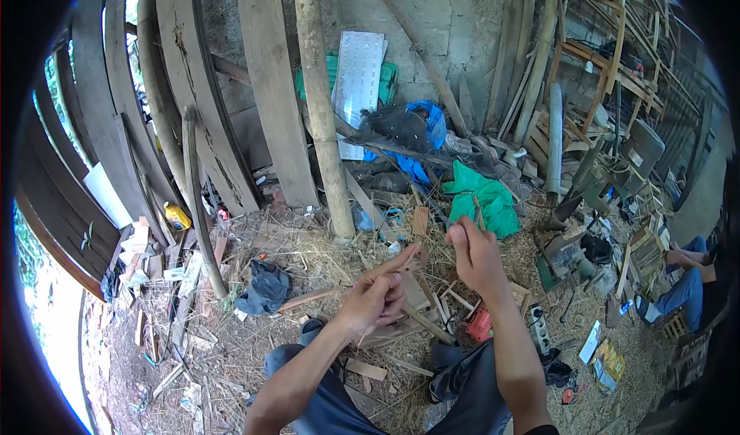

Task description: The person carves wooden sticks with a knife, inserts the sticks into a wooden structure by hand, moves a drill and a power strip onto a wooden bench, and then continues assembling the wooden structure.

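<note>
Working low over a floor (223, 377) littered with wood offcuts (365, 369), the person faces a tall pale post (324, 126), with a crumpled green plastic sheet (497, 211) lying past the right hand (476, 254). A stout stick (429, 325) slants beneath the left hand (372, 300), and a red tool (479, 325) rests beside the right leg (478, 377).

Both hands are raised in front, near each other but apart, the right one slightly higher. Good handling here probably means steady elbows, the left hand serving as a quiet support, and small, light movements from the right, with the outstretched left index finger (408, 256) out of its line. Something this thin could snap if bent, so even pressure would help.

The right fingers (469, 233) are curled together; the left thumb and remaining fingers fold inward, though whether they pinch anything I cannot tell. Smallest of all, a slim stick (478, 211) shows just above the right fingers, perhaps touching them, its lower end out of sight, and apart from the left hand.
</note>
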